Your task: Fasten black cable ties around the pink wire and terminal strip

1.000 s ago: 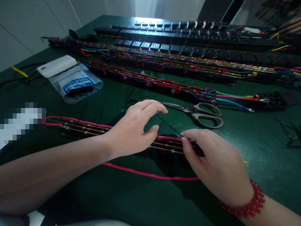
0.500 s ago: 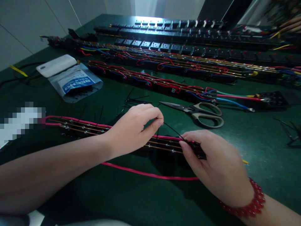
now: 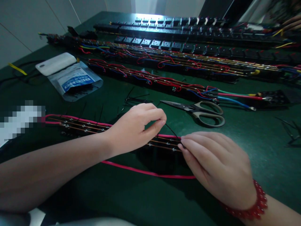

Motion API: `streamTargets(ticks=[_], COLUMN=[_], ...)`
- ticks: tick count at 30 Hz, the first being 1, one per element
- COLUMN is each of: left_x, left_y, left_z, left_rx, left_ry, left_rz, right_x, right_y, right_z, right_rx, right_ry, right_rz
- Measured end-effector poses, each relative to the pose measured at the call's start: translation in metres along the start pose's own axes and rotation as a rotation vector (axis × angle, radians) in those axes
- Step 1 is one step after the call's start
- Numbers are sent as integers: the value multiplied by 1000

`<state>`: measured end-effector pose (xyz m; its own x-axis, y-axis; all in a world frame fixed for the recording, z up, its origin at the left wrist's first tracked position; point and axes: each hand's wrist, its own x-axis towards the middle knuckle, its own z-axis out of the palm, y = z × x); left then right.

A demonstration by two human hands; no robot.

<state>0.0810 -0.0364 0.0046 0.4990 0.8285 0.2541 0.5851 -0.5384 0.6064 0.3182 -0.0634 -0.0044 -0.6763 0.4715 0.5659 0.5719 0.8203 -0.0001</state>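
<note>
Between my two hands runs a thin black cable tie (image 3: 172, 130). One part of it is pinched by the thumb and forefinger of my left hand (image 3: 141, 125). The fingertips of my right hand (image 3: 213, 166) close on its other part, at the upper edge of a black strip (image 3: 162, 147) with copper rods. A red wire (image 3: 77, 119) lies along that strip's far edge, and several black cable ties (image 3: 101, 114) stick up from it on the left. The strip's right end is hidden under my right hand. A loose red wire length (image 3: 145, 172) curves across the table in front.
Scissors (image 3: 207, 114) lie just beyond my hands, beside loose black ties (image 3: 138, 99). A plastic bag of ties (image 3: 77, 83) and a white flat object (image 3: 56, 63) lie at left. Wired strips (image 3: 150, 78) stretch across the back. Another person's hand (image 3: 293, 23) shows at far right.
My right hand's fingers have closed in toward its thumb around the cable tie. My left hand has shifted slightly right, and the tie's visible span between the hands is shorter.
</note>
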Motion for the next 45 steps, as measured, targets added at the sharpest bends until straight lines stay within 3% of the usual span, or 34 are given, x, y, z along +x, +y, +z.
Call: streamTargets(ticks=[6, 13, 19, 24, 29, 38, 45], left_x=[-1, -1, -9, -11, -7, -6, -7], left_y=[0, 0, 5, 5, 1, 3, 5], left_z=[1, 2, 5, 8, 5, -4, -1], left_rx=[8, 35, 239, 516, 521, 664, 631], left_ry=[-50, -108, 77, -67, -186, -156, -140], left_rz=[79, 89, 134, 313, 314, 318, 316], right_x=[-2, -6, -11, -6, -5, -10, -13], right_y=[1, -5, -9, -6, -7, -9, -9], right_z=[-7, -4, -5, -13, -16, -9, 1], right_rx=[-45, 131, 103, 56, 80, 75, 89], right_ry=[34, 54, 48, -16, -5, 28, 40], right_rz=[-89, -151, -166, -186, -194, -161, -136])
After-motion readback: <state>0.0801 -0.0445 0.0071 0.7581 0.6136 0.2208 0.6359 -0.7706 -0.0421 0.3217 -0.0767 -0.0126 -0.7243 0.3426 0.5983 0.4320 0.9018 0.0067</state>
